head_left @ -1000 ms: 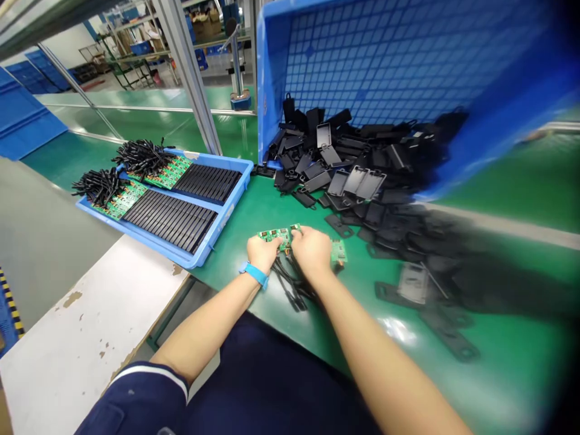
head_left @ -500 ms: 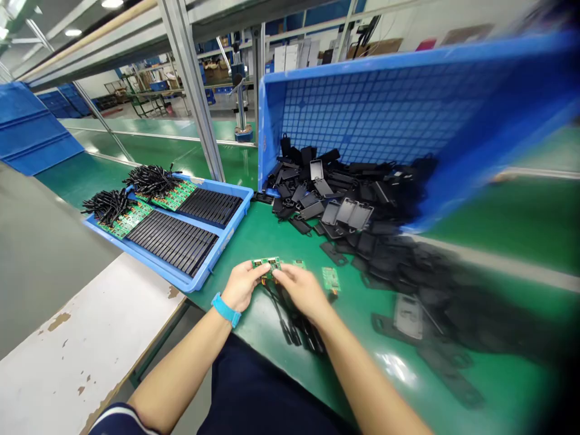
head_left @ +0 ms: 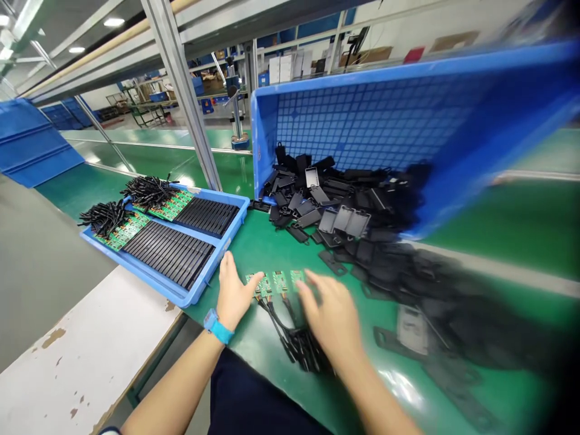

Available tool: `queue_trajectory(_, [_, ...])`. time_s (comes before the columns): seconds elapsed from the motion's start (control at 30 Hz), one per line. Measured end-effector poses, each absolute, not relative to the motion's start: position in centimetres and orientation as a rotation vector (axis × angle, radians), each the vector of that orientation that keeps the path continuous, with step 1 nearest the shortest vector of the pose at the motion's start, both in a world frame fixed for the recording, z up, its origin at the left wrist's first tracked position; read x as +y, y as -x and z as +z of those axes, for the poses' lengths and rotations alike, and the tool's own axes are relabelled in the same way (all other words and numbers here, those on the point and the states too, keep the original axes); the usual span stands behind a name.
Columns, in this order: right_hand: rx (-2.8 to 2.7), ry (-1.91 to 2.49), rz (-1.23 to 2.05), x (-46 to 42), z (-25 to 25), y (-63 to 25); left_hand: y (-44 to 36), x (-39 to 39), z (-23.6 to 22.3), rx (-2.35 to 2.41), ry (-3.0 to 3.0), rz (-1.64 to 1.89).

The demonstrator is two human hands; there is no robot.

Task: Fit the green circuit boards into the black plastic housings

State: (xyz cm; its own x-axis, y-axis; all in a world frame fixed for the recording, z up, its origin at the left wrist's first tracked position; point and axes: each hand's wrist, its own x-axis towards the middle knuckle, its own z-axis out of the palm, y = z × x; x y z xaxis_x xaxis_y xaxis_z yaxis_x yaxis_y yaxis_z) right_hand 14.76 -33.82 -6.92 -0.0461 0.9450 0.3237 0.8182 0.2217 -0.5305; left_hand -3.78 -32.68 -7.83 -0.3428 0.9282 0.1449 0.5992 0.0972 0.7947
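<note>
Several small green circuit boards (head_left: 280,282) lie in a row on the green tabletop, with black cables (head_left: 299,347) trailing toward me. My left hand (head_left: 233,296) is open at the row's left end, its fingers stretched away from me and its thumb reaching over the leftmost boards (head_left: 263,283). At the other end, my right hand (head_left: 333,311) is slightly blurred, its fingers extended and apart beside the rightmost board (head_left: 296,278). Neither hand grips anything visible. Part of the cable bundle is hidden by my right hand.
To the left, a blue tray (head_left: 193,297) holds black casings (head_left: 167,251) and cabled boards (head_left: 122,231). A large blue crate (head_left: 362,121) lies tipped at the back right, black plastic cases (head_left: 312,199) spilling from it onto the tabletop. A metal post (head_left: 181,90) rises behind the tray.
Both hands have let go of the boards they were pinching together. My left hand has opened and shifted left; my right has moved right to the row's end. The boards now lie side by side.
</note>
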Motion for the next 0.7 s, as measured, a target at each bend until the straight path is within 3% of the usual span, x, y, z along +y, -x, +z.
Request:
queue_trajectory(0.1, [-1.958, 2.044, 0.168, -34.8, -7.5, -18.4, 2.5, -27.5, -6.4, 2.036, -1.987, 0.834])
queue_trajectory(0.17, [-1.93, 2.206, 0.37, -35.2, -8.6, -19.6, 1.4, -22.4, -5.8, 2.054, -2.029, 0.79])
queue_trajectory(0.33, [-1.578, 2.096, 0.716, -36.0, -10.7, -19.3, 0.1, -12.9, -5.3, 2.177, -2.012, 0.734])
queue_trajectory(0.53, [-0.8, 1.641, 1.181, -37.7, -10.3, -20.0, -0.6, -13.4, -7.3, 2.117, -2.102, 0.687])
queue_trajectory(0.7, [-0.553, 1.489, 1.353, -39.8, -9.5, -20.4, -1.5, -17.3, -9.4, 1.849, -2.215, 0.592])
